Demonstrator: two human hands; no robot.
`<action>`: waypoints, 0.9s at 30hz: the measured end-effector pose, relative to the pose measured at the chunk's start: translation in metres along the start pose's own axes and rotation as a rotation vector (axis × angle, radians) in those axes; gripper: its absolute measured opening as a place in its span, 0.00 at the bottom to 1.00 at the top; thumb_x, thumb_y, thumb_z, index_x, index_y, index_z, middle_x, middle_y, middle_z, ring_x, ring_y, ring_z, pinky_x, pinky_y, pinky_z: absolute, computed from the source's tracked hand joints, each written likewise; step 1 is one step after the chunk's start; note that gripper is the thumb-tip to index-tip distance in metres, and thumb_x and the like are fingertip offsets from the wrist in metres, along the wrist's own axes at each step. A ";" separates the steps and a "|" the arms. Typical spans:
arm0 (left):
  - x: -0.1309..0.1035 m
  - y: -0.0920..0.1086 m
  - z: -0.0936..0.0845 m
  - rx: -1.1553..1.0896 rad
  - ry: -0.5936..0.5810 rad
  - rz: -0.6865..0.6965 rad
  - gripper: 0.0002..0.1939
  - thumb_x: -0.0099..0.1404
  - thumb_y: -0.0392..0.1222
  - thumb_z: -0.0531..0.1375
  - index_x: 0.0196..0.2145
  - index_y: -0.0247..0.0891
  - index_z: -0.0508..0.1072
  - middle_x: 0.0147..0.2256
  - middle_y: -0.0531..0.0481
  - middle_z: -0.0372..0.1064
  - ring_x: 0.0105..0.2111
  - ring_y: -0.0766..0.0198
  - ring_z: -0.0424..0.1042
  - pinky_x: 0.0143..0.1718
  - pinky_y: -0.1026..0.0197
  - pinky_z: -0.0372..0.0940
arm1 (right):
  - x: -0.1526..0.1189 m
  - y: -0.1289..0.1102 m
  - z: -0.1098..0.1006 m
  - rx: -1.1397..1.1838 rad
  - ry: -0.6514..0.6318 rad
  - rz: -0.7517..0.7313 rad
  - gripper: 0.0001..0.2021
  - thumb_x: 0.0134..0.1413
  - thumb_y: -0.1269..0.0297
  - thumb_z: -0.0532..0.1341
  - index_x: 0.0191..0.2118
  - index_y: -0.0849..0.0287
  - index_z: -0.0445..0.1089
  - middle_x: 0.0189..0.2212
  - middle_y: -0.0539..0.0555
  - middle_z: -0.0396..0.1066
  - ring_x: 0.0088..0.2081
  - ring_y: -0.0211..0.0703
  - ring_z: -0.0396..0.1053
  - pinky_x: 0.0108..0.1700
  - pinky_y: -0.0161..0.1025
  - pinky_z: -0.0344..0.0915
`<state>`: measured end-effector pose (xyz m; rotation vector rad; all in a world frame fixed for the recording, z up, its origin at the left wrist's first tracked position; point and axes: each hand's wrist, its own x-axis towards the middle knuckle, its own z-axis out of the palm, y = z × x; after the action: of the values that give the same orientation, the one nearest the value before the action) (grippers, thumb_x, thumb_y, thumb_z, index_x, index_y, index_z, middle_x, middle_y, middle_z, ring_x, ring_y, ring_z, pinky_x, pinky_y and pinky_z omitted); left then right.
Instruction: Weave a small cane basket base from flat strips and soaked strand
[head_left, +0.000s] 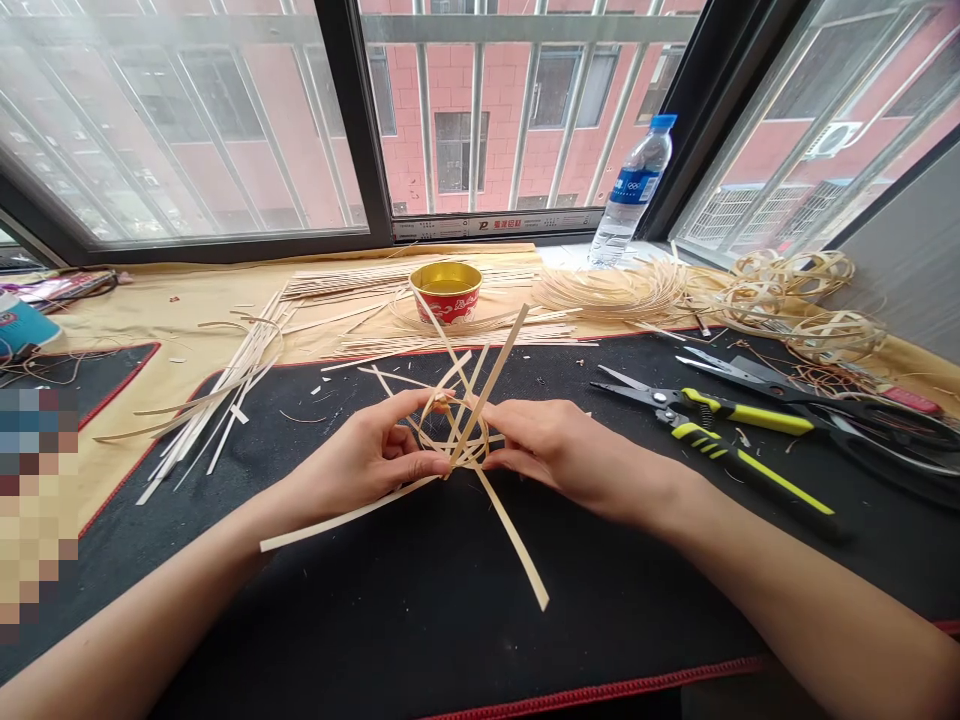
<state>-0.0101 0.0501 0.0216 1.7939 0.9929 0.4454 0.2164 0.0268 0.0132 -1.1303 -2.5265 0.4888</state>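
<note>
Between my hands is a small open weave of pale bamboo strips (491, 395), with loose ends sticking out upward, to the left and toward me. My left hand (386, 445) pinches its left side, thumb at the near bottom and index finger along the top. On the opposite side, my right hand (544, 440) grips it with thumb and fingers. The fingers partly hide the rim of the weave. It is held over a black mat (465, 610) with red edging.
Yellow-handled shears (720, 420) and large black scissors (810, 395) lie to the right. Loose strips (232, 390) are at the left. Behind stand a red tin (448, 295) and a water bottle (634, 195). Coiled strips (615, 290) and woven balls (795, 285) sit back right.
</note>
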 end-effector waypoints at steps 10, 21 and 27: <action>0.001 -0.008 0.002 -0.274 -0.064 0.029 0.31 0.58 0.43 0.65 0.56 0.35 0.61 0.34 0.49 0.71 0.29 0.64 0.72 0.28 0.64 0.69 | 0.001 0.000 0.001 -0.004 0.058 -0.057 0.16 0.56 0.74 0.61 0.50 0.60 0.65 0.33 0.53 0.72 0.31 0.40 0.69 0.34 0.34 0.62; 0.003 -0.010 0.003 -0.388 -0.061 0.006 0.34 0.55 0.39 0.69 0.57 0.34 0.62 0.28 0.51 0.72 0.27 0.64 0.72 0.28 0.64 0.70 | 0.001 -0.002 0.000 -0.024 0.053 -0.029 0.05 0.55 0.72 0.62 0.37 0.59 0.68 0.30 0.52 0.71 0.29 0.40 0.68 0.31 0.33 0.61; 0.004 -0.008 0.003 -0.336 -0.050 0.000 0.34 0.56 0.40 0.68 0.57 0.32 0.63 0.27 0.52 0.71 0.27 0.66 0.71 0.28 0.65 0.70 | 0.001 -0.003 0.000 -0.007 0.052 -0.005 0.09 0.55 0.74 0.63 0.42 0.61 0.68 0.29 0.52 0.69 0.28 0.39 0.67 0.31 0.34 0.62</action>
<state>-0.0088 0.0527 0.0125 1.4956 0.8289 0.5317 0.2138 0.0253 0.0143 -1.1245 -2.4881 0.4437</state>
